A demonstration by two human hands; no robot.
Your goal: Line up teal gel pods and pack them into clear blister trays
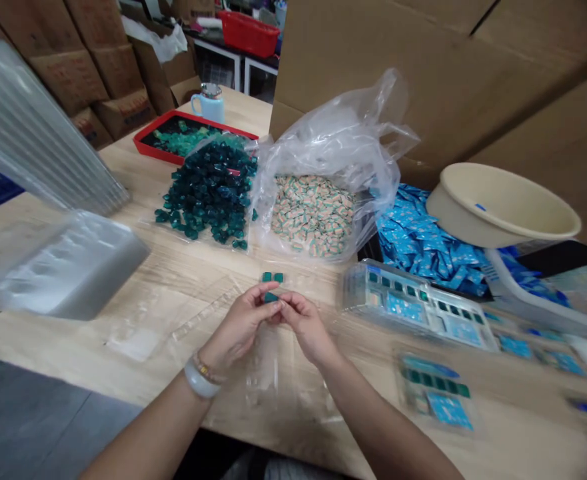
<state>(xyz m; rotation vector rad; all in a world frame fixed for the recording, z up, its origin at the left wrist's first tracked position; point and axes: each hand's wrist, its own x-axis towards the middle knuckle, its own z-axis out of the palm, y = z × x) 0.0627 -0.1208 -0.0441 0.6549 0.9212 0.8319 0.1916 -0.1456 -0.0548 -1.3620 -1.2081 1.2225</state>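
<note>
My left hand (243, 321) and my right hand (307, 325) meet low over the table. Between their fingertips is a small dark green square piece (270, 297), pinched from both sides. Two more green square pieces (272, 277) lie just beyond my fingers. Clear plastic blister trays (263, 373) lie under and around my hands, partly hidden by them. Farther back, a heap of dark green pieces (208, 190) rests on a plastic sheet. Beside it, an open clear bag (343, 143) holds many small beige-and-green pieces (313, 215).
Filled blister packs (418, 303) stand at the right, with another pack (436, 393) nearer. Behind them are blue sachets (423, 240) and a cream basin (508, 207). Stacked clear trays (73, 267) stand left. A red tray (160, 143) and blue mug (209, 103) sit at the back.
</note>
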